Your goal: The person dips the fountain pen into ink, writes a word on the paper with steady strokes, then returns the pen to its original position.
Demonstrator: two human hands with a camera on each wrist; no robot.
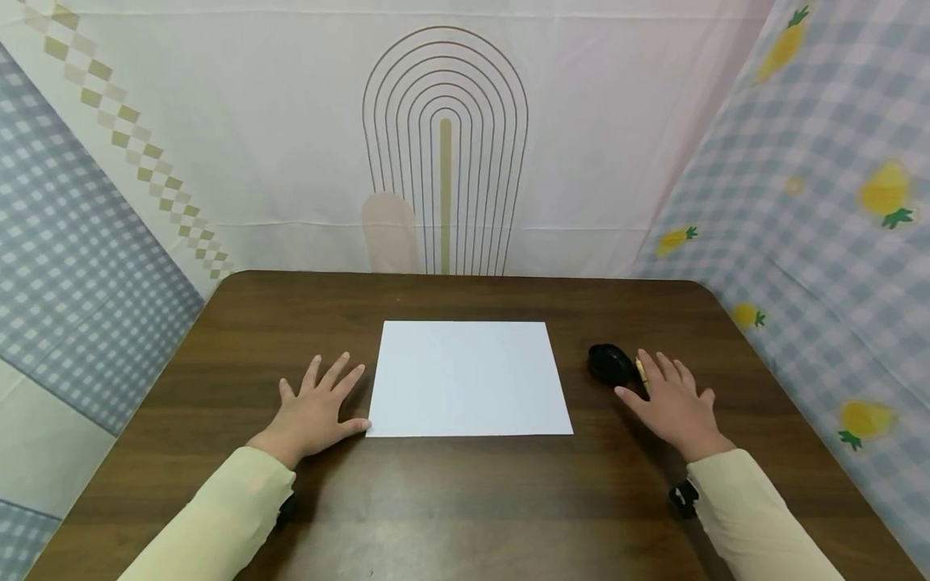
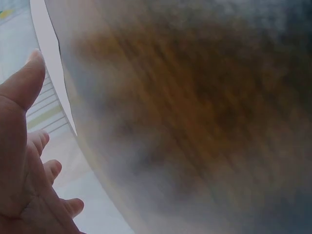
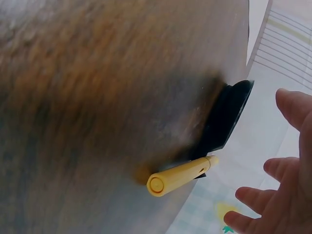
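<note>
A blank white sheet of paper (image 1: pixel 470 379) lies flat in the middle of the brown table. To its left is my left hand (image 1: pixel 312 415), fingers spread and holding nothing. Its thumb tip meets the paper's lower left corner in the head view; touch or hover, I cannot tell. My right hand (image 1: pixel 676 407) is spread and empty at the right. Just by its fingers are a rounded black object (image 1: pixel 609 365), its kind unclear, and a yellow pen-like stick (image 3: pixel 180 176). The hand partly covers the stick in the head view.
The wooden table (image 1: pixel 465 500) has rounded far corners. A white cloth (image 1: pixel 291 121) with printed arches hangs behind it. Blue checked cloth (image 1: pixel 821 266) with yellow fruit prints hangs at the right, and more checked cloth (image 1: pixel 65 242) at the left.
</note>
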